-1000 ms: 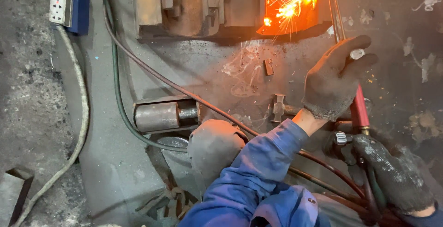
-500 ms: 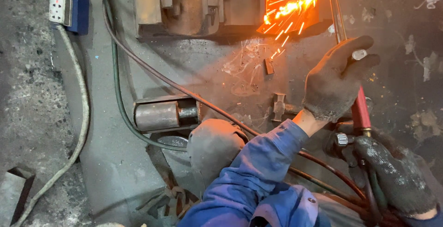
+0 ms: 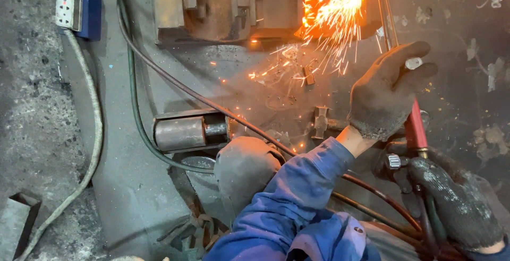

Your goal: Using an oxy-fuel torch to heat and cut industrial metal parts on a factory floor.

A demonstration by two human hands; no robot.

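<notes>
Head view, looking down: left hand (image 3: 385, 93), in a dirty glove, wrapped around the upper part of the torch (image 3: 414, 128), grip closed on its red section, thumb up near the thin tubes. Right hand (image 3: 454, 202), gloved too, lower right, grip clamped on the torch's rear end just below the knurled valve (image 3: 393, 161), hoses (image 3: 372, 192) trailing off beneath. Torch running up and away from the body, tip lost in a bright burst of sparks (image 3: 332, 9) against the metal block (image 3: 228, 3) at top centre. Blue sleeve (image 3: 297, 197) across the lower middle, above a grey dome (image 3: 244, 168). Steel cylinder (image 3: 180, 132) lying on the floor to the left. Socket box (image 3: 78, 11) top left, its cable (image 3: 95, 128) snaking down the floor.
</notes>
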